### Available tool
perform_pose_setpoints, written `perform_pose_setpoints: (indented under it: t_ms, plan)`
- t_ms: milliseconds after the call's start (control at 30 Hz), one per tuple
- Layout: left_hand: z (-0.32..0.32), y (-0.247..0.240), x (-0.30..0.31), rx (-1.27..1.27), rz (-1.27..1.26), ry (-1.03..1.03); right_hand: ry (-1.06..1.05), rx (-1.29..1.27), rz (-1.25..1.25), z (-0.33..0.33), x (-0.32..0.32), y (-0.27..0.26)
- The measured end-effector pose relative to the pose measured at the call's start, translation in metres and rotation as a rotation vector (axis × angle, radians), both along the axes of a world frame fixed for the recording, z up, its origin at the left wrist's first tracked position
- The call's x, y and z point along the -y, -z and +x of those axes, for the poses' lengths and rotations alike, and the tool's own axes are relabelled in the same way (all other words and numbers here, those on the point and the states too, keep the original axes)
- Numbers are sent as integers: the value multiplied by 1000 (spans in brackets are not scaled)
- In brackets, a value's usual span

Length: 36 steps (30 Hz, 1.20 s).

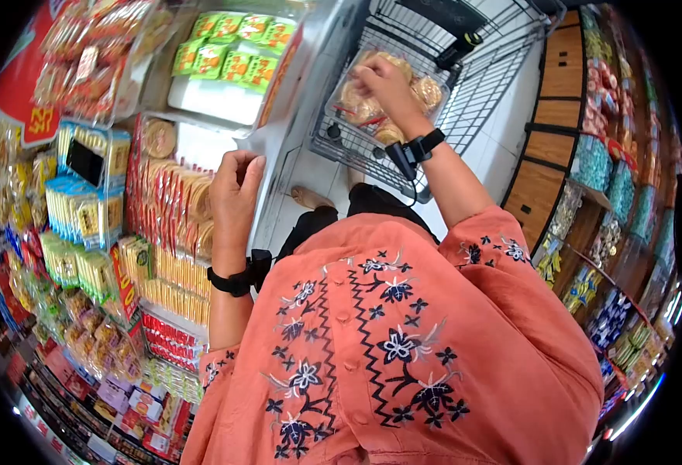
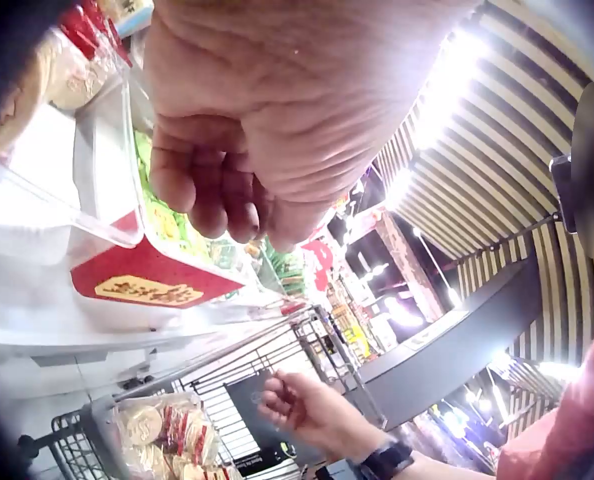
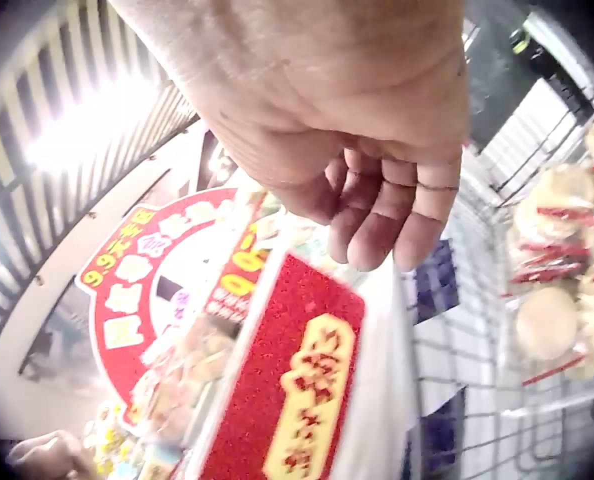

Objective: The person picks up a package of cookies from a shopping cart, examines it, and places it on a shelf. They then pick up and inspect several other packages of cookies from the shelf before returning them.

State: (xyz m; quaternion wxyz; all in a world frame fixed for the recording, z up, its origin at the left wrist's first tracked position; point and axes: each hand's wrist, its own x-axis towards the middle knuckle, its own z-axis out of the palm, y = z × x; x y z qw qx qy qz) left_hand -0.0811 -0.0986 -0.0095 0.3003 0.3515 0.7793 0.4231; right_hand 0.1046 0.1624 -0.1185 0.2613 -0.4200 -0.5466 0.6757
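While the right hand [image 1: 384,81] is held over the shopping cart [image 1: 484,108], its fingers are seen loosely curled with nothing in them. The bag of round crackers [image 1: 428,91] is parked in the cart's basket, just under that hand; whether it's actually being touched can't be told from here. The left hand [image 1: 236,182] is raised beside the biscuit packs [image 1: 174,209], fingers relaxed and curled in, nothing gripped. Green packets [image 1: 236,46] are stacked higher up.

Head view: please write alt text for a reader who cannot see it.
A person's right hand is above a bag of round crackers in a wire shopping cart. The left hand, fingers loosely curled, is raised beside shelves of snack packets.
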Motion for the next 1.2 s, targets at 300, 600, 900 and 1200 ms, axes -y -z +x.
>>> perform_pose_setpoints:
  t_ms: [300,600,900,1200]
  plan:
    - [34,31,-61,144,-153,132,43,562,-111,150,-36,147]
    - [58,49,-85,115,-234,202,-421,919,535,133,-14,198]
    - [67,55,-83,84,-287,228,-620,1110,607,119,-13,181]
    - [63,58,-82,108,-242,223,-519,875,724,130,-11,153]
